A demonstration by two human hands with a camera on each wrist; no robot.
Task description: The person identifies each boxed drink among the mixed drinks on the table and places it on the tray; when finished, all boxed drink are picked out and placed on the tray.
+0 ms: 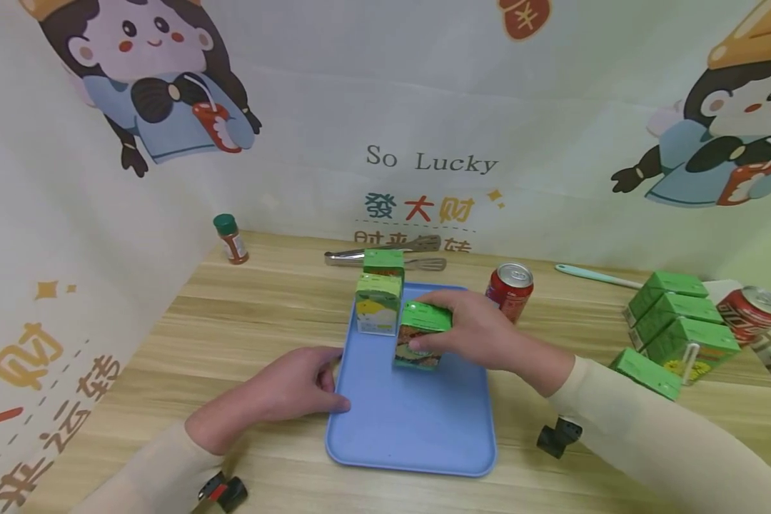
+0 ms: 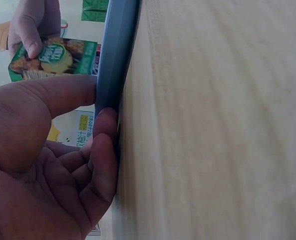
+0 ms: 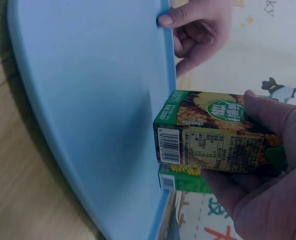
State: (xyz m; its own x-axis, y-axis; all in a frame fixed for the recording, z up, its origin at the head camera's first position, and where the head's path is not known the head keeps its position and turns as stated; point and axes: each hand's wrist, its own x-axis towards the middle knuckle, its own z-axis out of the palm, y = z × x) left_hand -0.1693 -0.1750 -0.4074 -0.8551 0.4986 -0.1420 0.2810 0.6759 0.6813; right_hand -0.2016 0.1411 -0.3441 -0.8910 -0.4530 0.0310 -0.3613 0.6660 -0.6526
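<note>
My right hand (image 1: 472, 328) holds a green and brown juice carton (image 3: 212, 132) by its sides, upright over the blue tray (image 1: 411, 435). Whether its base touches the tray I cannot tell. At the tray's left edge, my left hand (image 1: 295, 385) grips the rim, with the thumb on top and curled fingers low against the side, as the left wrist view (image 2: 53, 160) shows. Just left of the held carton, a green and yellow juice carton (image 1: 378, 314) stands on the tray. Behind it is another green carton (image 1: 383, 261), partly hidden.
Metal tongs (image 1: 347, 257) lie behind the tray. A red soda can (image 1: 510, 289) stands by its right rear side. Farther right are several green cartons (image 1: 690, 339), a second red can (image 1: 752, 314) and a pale green handle (image 1: 594, 275). A green-capped spice jar (image 1: 231, 241) stands back left.
</note>
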